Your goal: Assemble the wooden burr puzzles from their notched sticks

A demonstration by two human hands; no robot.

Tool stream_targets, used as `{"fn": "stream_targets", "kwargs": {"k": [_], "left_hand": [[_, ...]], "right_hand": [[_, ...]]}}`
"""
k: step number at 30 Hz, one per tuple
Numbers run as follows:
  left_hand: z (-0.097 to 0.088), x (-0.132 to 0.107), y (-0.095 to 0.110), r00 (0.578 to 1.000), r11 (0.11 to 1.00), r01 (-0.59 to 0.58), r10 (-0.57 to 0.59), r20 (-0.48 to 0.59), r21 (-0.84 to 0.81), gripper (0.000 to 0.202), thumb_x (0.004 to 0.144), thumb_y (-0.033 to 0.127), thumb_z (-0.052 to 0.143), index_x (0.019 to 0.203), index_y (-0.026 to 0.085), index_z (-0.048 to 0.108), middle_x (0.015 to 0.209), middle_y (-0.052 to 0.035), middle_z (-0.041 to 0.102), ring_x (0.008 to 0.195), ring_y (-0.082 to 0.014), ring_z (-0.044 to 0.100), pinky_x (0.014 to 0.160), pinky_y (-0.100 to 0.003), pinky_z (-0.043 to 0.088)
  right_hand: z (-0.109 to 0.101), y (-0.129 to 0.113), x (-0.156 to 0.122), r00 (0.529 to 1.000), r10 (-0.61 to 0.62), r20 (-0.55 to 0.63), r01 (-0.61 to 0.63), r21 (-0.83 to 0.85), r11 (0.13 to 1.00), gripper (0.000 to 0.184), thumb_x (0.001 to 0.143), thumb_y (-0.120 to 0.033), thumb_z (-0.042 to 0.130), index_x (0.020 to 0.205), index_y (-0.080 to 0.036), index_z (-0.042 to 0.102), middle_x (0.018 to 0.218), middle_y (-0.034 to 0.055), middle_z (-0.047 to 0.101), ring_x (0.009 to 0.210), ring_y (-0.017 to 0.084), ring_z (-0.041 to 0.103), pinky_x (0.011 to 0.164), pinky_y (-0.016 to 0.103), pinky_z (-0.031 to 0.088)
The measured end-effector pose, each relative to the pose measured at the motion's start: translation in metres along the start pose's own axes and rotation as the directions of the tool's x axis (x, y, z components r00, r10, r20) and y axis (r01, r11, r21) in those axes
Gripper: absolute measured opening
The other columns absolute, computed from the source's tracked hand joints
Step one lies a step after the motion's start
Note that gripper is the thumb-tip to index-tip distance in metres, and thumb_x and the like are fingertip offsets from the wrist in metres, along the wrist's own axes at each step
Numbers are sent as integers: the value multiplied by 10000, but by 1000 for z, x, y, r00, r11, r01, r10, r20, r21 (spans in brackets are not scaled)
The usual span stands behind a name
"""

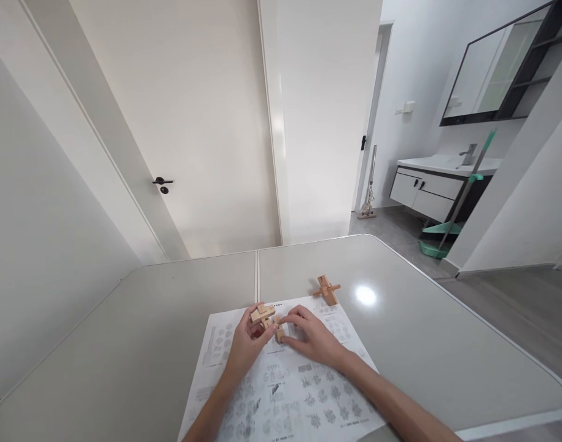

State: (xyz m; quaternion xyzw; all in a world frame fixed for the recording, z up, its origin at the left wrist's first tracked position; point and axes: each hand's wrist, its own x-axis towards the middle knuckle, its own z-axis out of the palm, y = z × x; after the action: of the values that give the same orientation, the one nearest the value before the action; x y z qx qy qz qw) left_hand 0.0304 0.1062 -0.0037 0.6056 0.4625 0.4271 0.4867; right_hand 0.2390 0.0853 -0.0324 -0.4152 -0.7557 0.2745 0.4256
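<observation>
Wooden puzzle (266, 319) btwn both curled hands

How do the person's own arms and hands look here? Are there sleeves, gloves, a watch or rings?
Both forearms are bare as far as the picture shows them: no sleeve comes into view. The left hand and the right hand wear no gloves. No watch or bracelet shows on either wrist. The fingers are too small to tell whether they carry rings.

Table (446, 344) bare around sheet (281, 387); assembled puzzle (327, 289) beyond.
</observation>
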Motion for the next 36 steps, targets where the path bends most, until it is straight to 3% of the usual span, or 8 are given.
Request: {"fn": "stream_targets", "kwargs": {"k": [4, 8, 15, 20, 23, 28, 31, 36], "left_hand": [[0, 0, -3, 999, 1000, -1, 2, 46, -21, 683, 797, 478, 788, 1365, 224, 506, 1080, -87, 754, 890, -215, 718, 775, -310, 573], [0, -1, -8, 995, 999, -7, 12, 99, -53, 726, 798, 439, 802, 1405, 215, 473, 1030, -77, 748, 896, -216, 717, 815, -329, 575], [1, 0, -13, 992, 995, 7, 6, 123, -103, 845, 752, 448, 842, 1454, 221, 428, 1010, -70, 743, 841, -198, 702, 799, -318, 557], [-1, 0, -12, 995, 1000, -16, 17, 97, -14, 772, 729, 439, 851, 1388, 205, 524, 962, -58, 717, 748, -170, 647, 707, -287, 534], [-2, 0, -13, 997, 998, -49, 46, 66, 49, 749, 732, 429, 843, 1378, 201, 541, 840, -10, 671, 644, -123, 559, 626, -246, 487], [0, -2, -15, 995, 994, -81, 77, 65, 75, 746, 762, 399, 822, 1413, 209, 513, 725, 43, 579, 615, -106, 494, 598, -221, 449], [1, -2, -15, 993, 992, -98, 93, 70, 78, 739, 773, 383, 814, 1426, 227, 504, 756, 39, 582, 627, -106, 492, 620, -229, 468], [3, -4, -11, 991, 990, -114, 108, 78, 83, 750, 793, 360, 798, 1461, 244, 476, 769, 44, 563, 639, -108, 483, 657, -244, 491]], "right_hand": [[1, 1, -1, 999, 3, 50, -2, -21, 1000, 318, 884, -304, 721, 1200, -328, 694, 1137, 82, 568, 981, 253, 591, 744, 354, 549], [4, 5, -1, 998, 10, 57, -9, -18, 1000, 259, 874, -252, 727, 1128, -305, 715, 1165, 80, 565, 1023, 254, 598, 832, 377, 551], [4, 10, 5, 997, 83, -9, -79, 215, 973, 182, 894, -350, 725, 1053, -265, 704, 1364, 98, 575, 1286, 286, 550, 1071, 450, 458], [-5, 0, 10, 969, 205, 142, -248, 622, 743, 328, 867, -520, 732, 983, -222, 654, 1374, 115, 628, 1208, 298, 645, 1061, 474, 478], [-11, -5, 11, 939, 267, 219, -335, 765, 551, 374, 788, -467, 835, 988, -221, 637, 1359, 112, 646, 1204, 312, 657, 1071, 480, 469], [-15, -6, 10, 935, 261, 241, -316, 900, 301, 393, 755, -326, 887, 1039, -203, 644, 1232, 105, 717, 1223, 291, 656, 1175, 471, 376], [-16, -7, 11, 936, 243, 256, -313, 919, 238, 347, 785, -286, 866, 1035, -187, 646, 1183, 109, 737, 1217, 283, 661, 1194, 481, 363], [-16, -7, 11, 923, 271, 274, -343, 905, 251, 373, 778, -305, 873, 1043, -180, 641, 1152, 121, 752, 1202, 279, 671, 1183, 477, 383]]}}
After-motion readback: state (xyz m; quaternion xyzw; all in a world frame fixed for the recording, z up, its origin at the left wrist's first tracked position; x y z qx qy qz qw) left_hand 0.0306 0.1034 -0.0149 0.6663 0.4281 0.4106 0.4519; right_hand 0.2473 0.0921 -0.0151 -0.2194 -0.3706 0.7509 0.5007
